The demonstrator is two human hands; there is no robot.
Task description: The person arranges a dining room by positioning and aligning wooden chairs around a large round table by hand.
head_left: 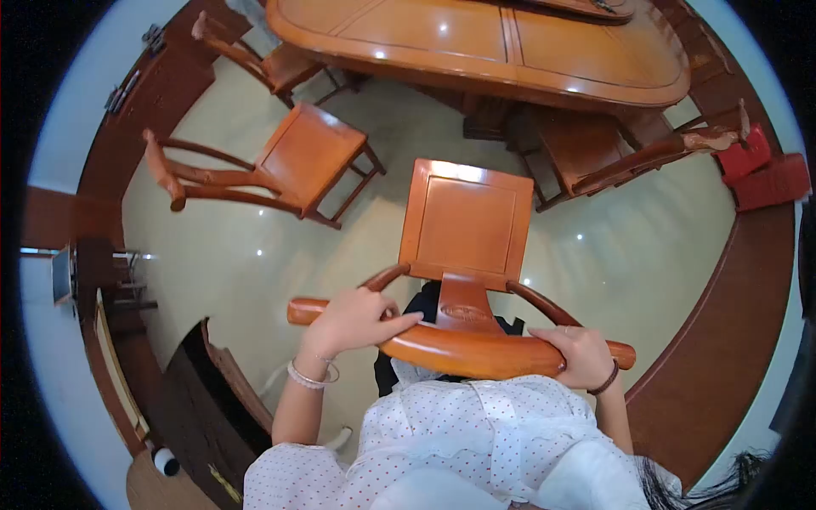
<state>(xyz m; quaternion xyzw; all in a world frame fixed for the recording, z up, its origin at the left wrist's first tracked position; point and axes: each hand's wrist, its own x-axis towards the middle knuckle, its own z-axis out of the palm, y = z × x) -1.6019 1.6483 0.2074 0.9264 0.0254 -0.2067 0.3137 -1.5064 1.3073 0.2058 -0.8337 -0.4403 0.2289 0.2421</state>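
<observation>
Right in front of my body stands a wooden chair, its back towards me and its square seat pointing to the table. My left hand is wrapped over the left part of the chair's curved top rail, thumb lying along it. Near the rail's right end, my right hand grips the same rail, fingers curled over it. Between the hands, the carved back splat drops from the rail to the seat. The undersides of both grips are hidden.
A large oval wooden table fills the far side. Further wooden chairs stand to the left, and another chair is at the right. Red boxes sit by the right wall. A dark piece of furniture is at my lower left.
</observation>
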